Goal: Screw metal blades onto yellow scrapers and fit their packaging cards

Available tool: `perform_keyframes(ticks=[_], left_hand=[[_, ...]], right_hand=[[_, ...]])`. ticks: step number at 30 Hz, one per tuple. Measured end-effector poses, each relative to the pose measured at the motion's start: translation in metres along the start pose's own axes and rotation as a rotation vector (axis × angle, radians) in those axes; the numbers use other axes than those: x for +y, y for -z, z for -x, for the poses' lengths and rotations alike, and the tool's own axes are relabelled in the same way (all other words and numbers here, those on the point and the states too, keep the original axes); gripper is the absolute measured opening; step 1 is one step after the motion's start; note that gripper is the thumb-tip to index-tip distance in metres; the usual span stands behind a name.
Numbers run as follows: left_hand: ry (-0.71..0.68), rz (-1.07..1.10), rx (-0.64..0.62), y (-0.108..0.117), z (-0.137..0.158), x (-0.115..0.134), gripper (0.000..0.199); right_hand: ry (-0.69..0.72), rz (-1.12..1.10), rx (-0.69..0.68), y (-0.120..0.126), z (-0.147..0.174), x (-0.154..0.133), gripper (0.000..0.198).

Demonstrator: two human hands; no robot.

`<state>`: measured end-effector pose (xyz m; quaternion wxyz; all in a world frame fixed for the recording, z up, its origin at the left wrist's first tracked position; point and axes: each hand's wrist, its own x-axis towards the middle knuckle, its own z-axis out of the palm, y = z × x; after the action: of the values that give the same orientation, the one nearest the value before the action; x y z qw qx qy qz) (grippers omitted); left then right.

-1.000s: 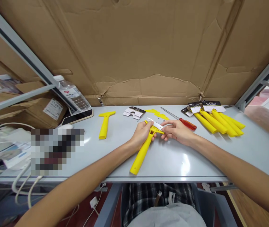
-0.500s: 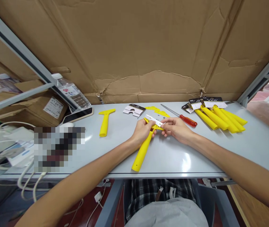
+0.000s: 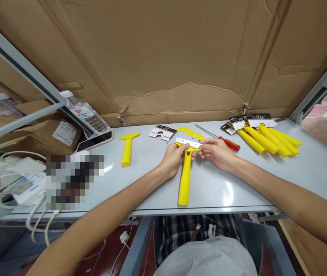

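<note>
A yellow scraper handle [image 3: 184,184] points toward the table's front edge, its wide head between my hands. Along that head lies a flat silver blade [image 3: 184,143]. My left hand [image 3: 174,157] grips the left side of the head, thumb pressed on the blade. Pinched at the blade's right end are the fingers of my right hand [image 3: 216,152]; they partly hide the head's right tip. Beyond the hands lie yellow head plates [image 3: 184,130], a screwdriver [image 3: 229,143] with a red grip, and a black-and-white card [image 3: 162,133].
Another yellow scraper [image 3: 127,151] lies on the left of the grey table [image 3: 148,191]. Several carded yellow scrapers [image 3: 269,142] are piled on the right. A phone [image 3: 95,141], a water bottle [image 3: 90,115] and white cables [image 3: 33,218] crowd the left side. Cardboard [image 3: 180,57] stands behind.
The handle has swung from slanting down-left to nearly straight toward me. The blade has turned from a tilt to lie almost level along the head. Both hands stay on it.
</note>
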<state>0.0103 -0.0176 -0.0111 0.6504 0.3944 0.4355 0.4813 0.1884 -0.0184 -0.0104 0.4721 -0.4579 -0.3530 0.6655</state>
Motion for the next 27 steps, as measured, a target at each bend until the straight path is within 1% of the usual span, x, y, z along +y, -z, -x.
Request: perform_keyframes(ticks=[2, 7, 10, 12, 16, 18, 20, 22, 23, 25, 27], left_hand=[[-0.016, 0.018, -0.008, 0.002, 0.0, 0.0, 0.016], [-0.012, 0.029, 0.024, 0.002, -0.002, -0.002, 0.009], [-0.019, 0.012, 0.02, 0.003, -0.002, -0.003, 0.012], [-0.019, -0.003, -0.011, 0.004, -0.002, -0.003, 0.014], [0.009, -0.03, -0.089, 0.006, -0.002, 0.0, 0.016], [0.01, -0.034, -0.084, 0.009, -0.005, 0.004, 0.017], [-0.011, -0.04, -0.037, 0.014, -0.01, 0.008, 0.018], [-0.074, -0.083, 0.05, 0.023, -0.018, 0.013, 0.019], [-0.128, -0.134, 0.094, 0.028, -0.022, 0.016, 0.02], [-0.285, -0.319, 0.164, 0.04, -0.03, 0.022, 0.019], [-0.453, -0.577, 0.193, 0.05, -0.035, 0.026, 0.015]], right_hand=[[-0.017, -0.013, 0.001, -0.001, 0.001, -0.002, 0.025], [-0.094, 0.027, -0.043, 0.0, 0.0, -0.001, 0.02], [-0.022, 0.039, -0.057, 0.004, -0.004, 0.002, 0.026], [0.043, 0.058, -0.059, 0.007, -0.006, 0.002, 0.03], [0.101, 0.108, -0.026, 0.009, -0.008, -0.006, 0.028], [0.125, 0.14, 0.005, 0.011, -0.008, -0.013, 0.027], [0.168, 0.175, 0.036, 0.017, -0.01, -0.02, 0.028], [0.22, 0.198, 0.061, 0.027, -0.014, -0.028, 0.031], [0.243, 0.2, 0.073, 0.032, -0.017, -0.031, 0.033], [0.268, 0.196, 0.106, 0.044, -0.024, -0.037, 0.036], [0.267, 0.2, 0.133, 0.052, -0.029, -0.042, 0.037]])
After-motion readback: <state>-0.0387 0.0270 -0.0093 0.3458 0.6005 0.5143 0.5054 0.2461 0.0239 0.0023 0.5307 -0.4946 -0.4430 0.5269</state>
